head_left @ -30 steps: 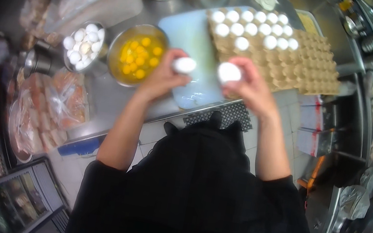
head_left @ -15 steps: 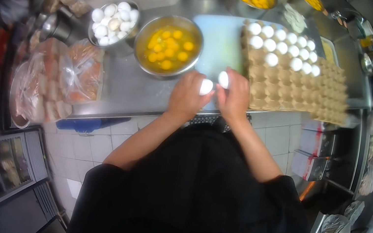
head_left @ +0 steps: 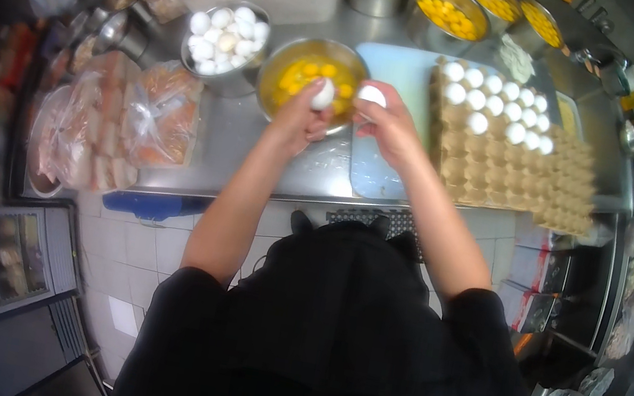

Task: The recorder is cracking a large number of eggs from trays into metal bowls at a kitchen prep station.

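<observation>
Two white eggs held over a steel bowl of yolks

The left hand grips a white oval egg by its fingertips, upright, at the near rim of the round steel bowl with yellow yolks. The right hand holds a second white egg just to the right of the first one; the two eggs are near each other but apart. The bowl lies directly in front of both hands, and its yolks look whole and shiny.

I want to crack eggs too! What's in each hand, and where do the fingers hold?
Left hand fingertips pinch a white egg around its sides; right hand holds another white egg likewise.
</observation>
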Demonstrator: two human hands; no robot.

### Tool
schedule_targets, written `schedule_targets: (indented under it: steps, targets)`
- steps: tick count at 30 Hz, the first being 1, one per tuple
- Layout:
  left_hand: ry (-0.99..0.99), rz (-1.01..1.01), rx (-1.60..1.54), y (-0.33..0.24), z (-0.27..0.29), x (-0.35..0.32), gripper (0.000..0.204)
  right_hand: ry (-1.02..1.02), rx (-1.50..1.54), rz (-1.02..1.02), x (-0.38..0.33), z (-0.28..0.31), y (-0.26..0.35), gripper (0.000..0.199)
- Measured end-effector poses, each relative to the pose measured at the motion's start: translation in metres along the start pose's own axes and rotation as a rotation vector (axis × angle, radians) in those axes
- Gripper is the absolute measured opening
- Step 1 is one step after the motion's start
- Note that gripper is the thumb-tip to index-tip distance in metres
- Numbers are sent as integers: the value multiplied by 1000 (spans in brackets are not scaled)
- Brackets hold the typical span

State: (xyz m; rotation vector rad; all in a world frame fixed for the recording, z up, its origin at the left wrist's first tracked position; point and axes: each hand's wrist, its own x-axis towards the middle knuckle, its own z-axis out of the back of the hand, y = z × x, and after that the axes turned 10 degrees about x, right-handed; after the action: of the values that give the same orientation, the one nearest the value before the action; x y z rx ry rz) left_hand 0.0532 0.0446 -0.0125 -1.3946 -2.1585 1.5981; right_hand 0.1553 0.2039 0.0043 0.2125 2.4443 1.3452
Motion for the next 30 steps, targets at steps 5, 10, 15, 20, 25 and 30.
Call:
schedule_targets:
  steps: [5, 10, 15, 20, 25, 30]
  targets:
    - [14, -2, 56, -15, 11, 3, 36, 9, -804, 272, 41, -25, -4, 48]
    - [-3, 76, 172, -23, 21, 2, 34, 86, -974, 373, 53, -27, -3, 41]
    - [-23, 65, 272, -33, 18, -1, 32, 127, -1106, 633, 59, -21, 6, 37]
    - [-125, -90, 566, -53, 0, -8, 36, 118, -1162, 793, 61, -28, 21, 37]
    - [-485, -569, 1180, -80, 52, 25, 54, 81, -913, 820, 74, -38, 16, 38]
    - [-930, -408, 1767, -136, 105, 12, 70, 24, -196, -173, 71, -41, 11, 46]
